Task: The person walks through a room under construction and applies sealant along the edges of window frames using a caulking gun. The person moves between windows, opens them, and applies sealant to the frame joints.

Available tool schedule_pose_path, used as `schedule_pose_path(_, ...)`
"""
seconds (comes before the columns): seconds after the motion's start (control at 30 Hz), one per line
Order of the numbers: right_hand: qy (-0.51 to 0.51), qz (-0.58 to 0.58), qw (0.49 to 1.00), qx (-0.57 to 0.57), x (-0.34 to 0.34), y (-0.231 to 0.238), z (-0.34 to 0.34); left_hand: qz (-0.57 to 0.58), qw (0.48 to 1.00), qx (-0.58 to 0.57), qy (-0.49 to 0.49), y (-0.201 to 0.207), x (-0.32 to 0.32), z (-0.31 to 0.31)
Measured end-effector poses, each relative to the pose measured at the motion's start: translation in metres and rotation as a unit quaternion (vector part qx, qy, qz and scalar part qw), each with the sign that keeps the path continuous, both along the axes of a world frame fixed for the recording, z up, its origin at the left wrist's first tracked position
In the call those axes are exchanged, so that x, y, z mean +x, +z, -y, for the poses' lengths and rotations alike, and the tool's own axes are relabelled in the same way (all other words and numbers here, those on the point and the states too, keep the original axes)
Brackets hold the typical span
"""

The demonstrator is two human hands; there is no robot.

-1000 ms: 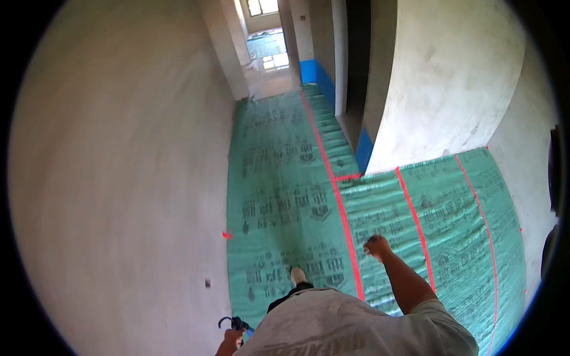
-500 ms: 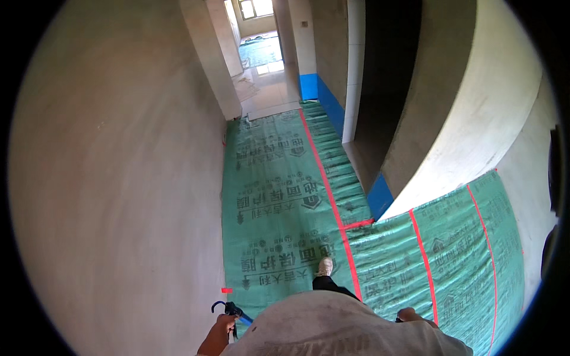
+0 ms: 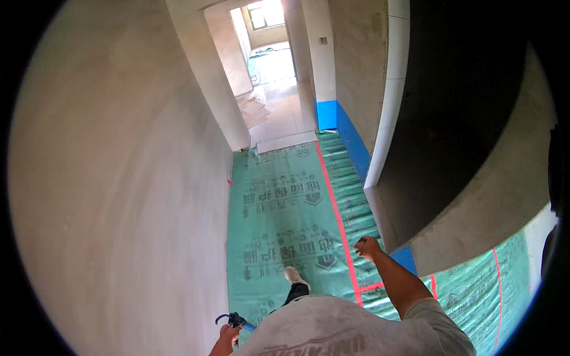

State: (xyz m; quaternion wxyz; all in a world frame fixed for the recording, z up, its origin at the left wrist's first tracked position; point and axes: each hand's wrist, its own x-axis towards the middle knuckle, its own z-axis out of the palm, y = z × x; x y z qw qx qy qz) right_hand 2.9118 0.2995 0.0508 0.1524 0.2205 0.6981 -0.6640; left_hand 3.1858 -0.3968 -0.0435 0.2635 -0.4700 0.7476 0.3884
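Since the earlier frame we have walked on along the green floor sheet (image 3: 279,207), left hand (image 3: 224,339) gripping a dark tool (image 3: 233,320), right hand (image 3: 368,246) fisted empty (mid-carry; next step needs footing along the red tape (image 3: 335,207)).

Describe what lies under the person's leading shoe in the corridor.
The shoe stands on green protective sheeting with red tape seams. The floor beneath the sheeting is covered and cannot be seen.

Corridor layout from above my hands

My left hand (image 3: 227,338) grips a tool (image 3: 233,321) beside the wall (image 3: 119,196) on my left; my right hand (image 3: 368,247) hangs over the floor sheeting (image 3: 285,196), a dark doorway (image 3: 463,118) to its right, my shoe (image 3: 293,276) between them.
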Motion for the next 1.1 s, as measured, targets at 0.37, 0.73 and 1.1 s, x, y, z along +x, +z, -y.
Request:
schedule_pose_path(0.37,0.413,0.196,0.771,0.443,-0.023,-0.137,-0.108,0.097,0.969,0.129,-0.187,-0.004,-0.389,0.015)
schedule_pose_path(0.73,0.398,0.187,0.769,0.463,-0.381,-0.216,-0.181,0.073,0.99,0.12,0.005,-0.004,-0.773,-0.008)
schedule_pose_path(1.1,-0.042,0.048,0.998,0.018,-1.122,0.015,-0.05,0.015,0.997,-0.022,-0.07,0.038,-1.082,-0.073)
